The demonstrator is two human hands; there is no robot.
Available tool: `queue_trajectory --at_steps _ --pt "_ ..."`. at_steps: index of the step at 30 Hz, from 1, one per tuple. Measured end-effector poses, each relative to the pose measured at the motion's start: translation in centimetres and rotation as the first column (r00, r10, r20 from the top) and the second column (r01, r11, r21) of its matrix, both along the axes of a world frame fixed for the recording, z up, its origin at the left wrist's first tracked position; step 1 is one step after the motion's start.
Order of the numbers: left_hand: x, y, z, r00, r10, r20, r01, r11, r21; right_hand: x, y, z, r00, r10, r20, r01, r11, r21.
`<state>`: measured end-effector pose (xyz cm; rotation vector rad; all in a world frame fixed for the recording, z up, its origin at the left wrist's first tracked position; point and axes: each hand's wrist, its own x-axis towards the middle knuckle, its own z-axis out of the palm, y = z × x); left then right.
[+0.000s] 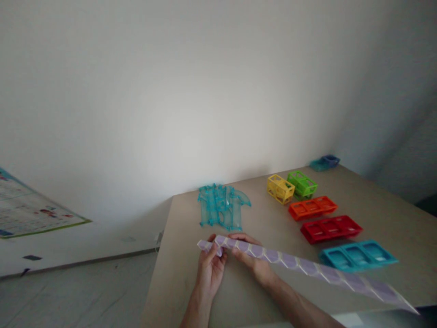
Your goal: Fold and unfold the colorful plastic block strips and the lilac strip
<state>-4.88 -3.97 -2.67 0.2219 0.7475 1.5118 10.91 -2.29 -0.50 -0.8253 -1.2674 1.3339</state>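
A long, light-purple strip (290,261) of repeating segments with pale edges runs from my hands down to the lower right. My left hand (210,269) pinches a short purple piece (204,246) at the strip's left end; whether it is joined to the strip I cannot tell. Close beside it, my right hand (256,265) has its fingers closed round the strip near that end, partly hidden by it. Just beyond both hands, several clear teal plastic parts (221,207) lie grouped on the tabletop.
On the table (184,255) to the right stand a yellow frame block (280,187), a green one (302,183), an orange tray (312,208), a red tray (331,228) and a blue tray (358,255). Blue containers (329,160) sit in the far corner. A wall (205,114) rises behind.
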Motion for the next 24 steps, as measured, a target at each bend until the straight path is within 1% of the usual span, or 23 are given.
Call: queue_trajectory --at_steps 2,5,13,19,24 --pt "0.1 0.1 0.1 1.0 0.021 -0.01 -0.021 1.0 0.004 -0.1 -0.1 0.1 0.999 0.046 -0.011 -0.045 0.999 0.008" --pt "0.3 0.3 0.3 0.998 0.049 -0.038 -0.049 0.999 -0.003 -0.1 -0.1 0.0 0.998 0.052 -0.021 -0.052 0.999 -0.008" --pt "0.7 0.4 0.7 0.984 0.143 -0.11 -0.147 0.989 -0.022 0.0 0.0 -0.5 0.992 0.114 -0.058 -0.121 0.983 -0.136" --pt "0.7 0.3 1.1 0.983 0.125 -0.132 -0.132 0.99 -0.045 -0.1 0.0 0.0 0.985 0.116 -0.131 -0.137 0.977 -0.164" --pt "0.6 0.5 1.3 0.987 0.108 -0.117 -0.114 0.992 -0.051 -0.1 -0.1 0.2 0.986 0.12 -0.114 -0.138 0.976 -0.166"
